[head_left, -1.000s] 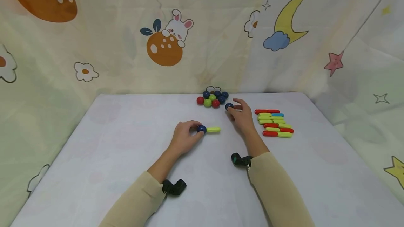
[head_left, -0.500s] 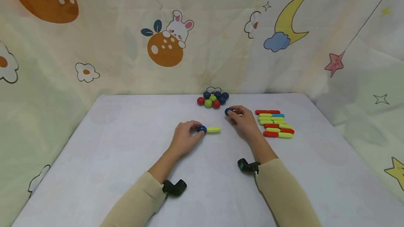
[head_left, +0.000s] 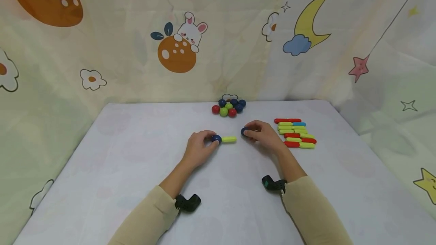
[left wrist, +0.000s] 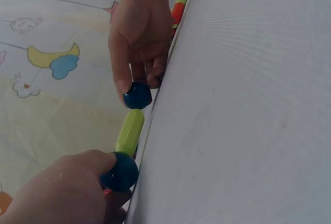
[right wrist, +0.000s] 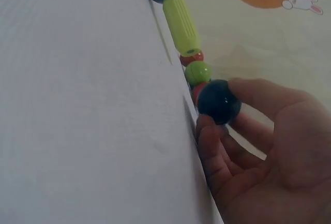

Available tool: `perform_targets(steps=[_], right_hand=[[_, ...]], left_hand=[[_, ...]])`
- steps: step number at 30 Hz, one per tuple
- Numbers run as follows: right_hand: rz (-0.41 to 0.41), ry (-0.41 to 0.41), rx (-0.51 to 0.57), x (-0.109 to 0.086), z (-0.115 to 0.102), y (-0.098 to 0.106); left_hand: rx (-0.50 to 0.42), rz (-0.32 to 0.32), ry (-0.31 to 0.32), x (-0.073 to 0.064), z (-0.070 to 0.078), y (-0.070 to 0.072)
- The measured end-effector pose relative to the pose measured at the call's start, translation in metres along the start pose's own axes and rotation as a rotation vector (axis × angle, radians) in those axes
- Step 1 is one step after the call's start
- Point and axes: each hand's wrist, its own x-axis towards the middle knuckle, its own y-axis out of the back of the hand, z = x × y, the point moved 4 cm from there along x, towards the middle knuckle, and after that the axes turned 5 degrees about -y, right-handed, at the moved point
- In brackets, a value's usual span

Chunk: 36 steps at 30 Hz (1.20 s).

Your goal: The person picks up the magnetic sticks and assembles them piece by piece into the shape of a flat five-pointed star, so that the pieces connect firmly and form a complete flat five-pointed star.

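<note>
My left hand [head_left: 199, 148] pinches a dark blue ball [head_left: 216, 139] between thumb and fingers. From that ball a yellow-green ribbed stick [head_left: 229, 139] points right, joined to it at one end. Its free end, with a small dark spot, faces my right hand in the right wrist view. My right hand [head_left: 263, 136] pinches a second blue ball [right wrist: 220, 102] between thumb and fingertips. In the head view this ball is a short way right of the stick's free end, apart from it and slightly farther back.
At the table's [head_left: 136, 184] back edge sits a cluster of blue, green and red balls, among them a red ball [head_left: 215, 109] and a green ball [head_left: 223, 112]. Right of my right hand lie several two-part sticks in a column, with a red-and-green stick [head_left: 299, 145] nearest.
My right hand has brought its blue ball nearer to me and slightly left, away from the cluster and toward the stick. My left hand holds its ball and stick in place.
</note>
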Motion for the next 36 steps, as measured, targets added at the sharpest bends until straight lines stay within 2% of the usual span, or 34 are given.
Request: perform_targets(steps=[4,7,14,36], right_hand=[[-0.067,0.058,-0.034,-0.002,-0.001,-0.001],[-0.091,0.07,-0.057,-0.002,0.0,-0.002],[-0.107,0.088,-0.115,-0.001,0.0,-0.006],[-0.132,0.126,-0.109,-0.007,-0.01,-0.009]], left_hand=[[-0.005,0.006,-0.005,0.0,0.0,0.0],[-0.002,0.007,-0.006,0.0,-0.001,-0.001],[0.0,0.0,-0.004,0.0,0.0,-0.001],[0.005,0.001,0.002,0.001,-0.001,-0.001]])
